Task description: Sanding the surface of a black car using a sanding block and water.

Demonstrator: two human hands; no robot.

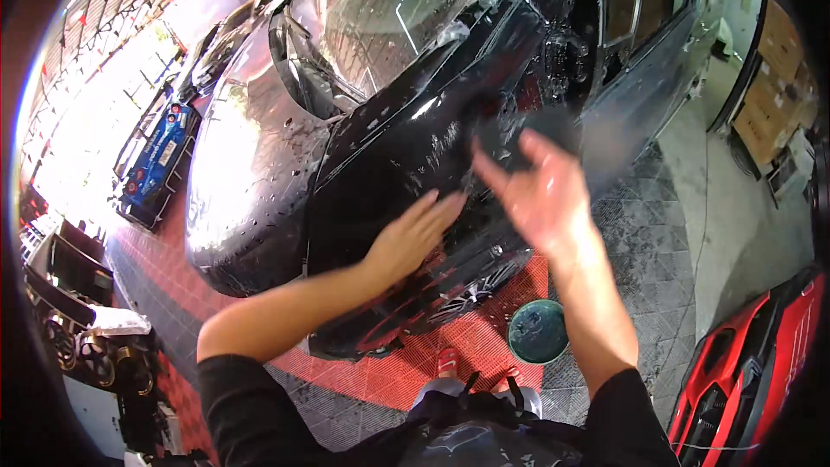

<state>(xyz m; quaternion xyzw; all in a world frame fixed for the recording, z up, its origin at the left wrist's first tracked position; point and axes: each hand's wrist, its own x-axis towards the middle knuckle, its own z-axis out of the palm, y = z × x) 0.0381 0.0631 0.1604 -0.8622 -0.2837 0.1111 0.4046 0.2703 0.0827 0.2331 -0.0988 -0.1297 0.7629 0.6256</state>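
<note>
wet black car panel (pixel 380 186) ran near left to far right beyond l. hand (pixel 406 238), prob. nearer, straight-fingered; r. hand (pixel 549 199) hung spread wide; each grip seemingly empty.

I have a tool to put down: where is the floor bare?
Pale concrete at right, between the dark tiles, the cardboard boxes and the red bumper, looks bare; so do those tiles, though wet-looking. It's crowded beside the car, where the green bucket stands near the red shoes, and at lower left among the wheels.
</note>
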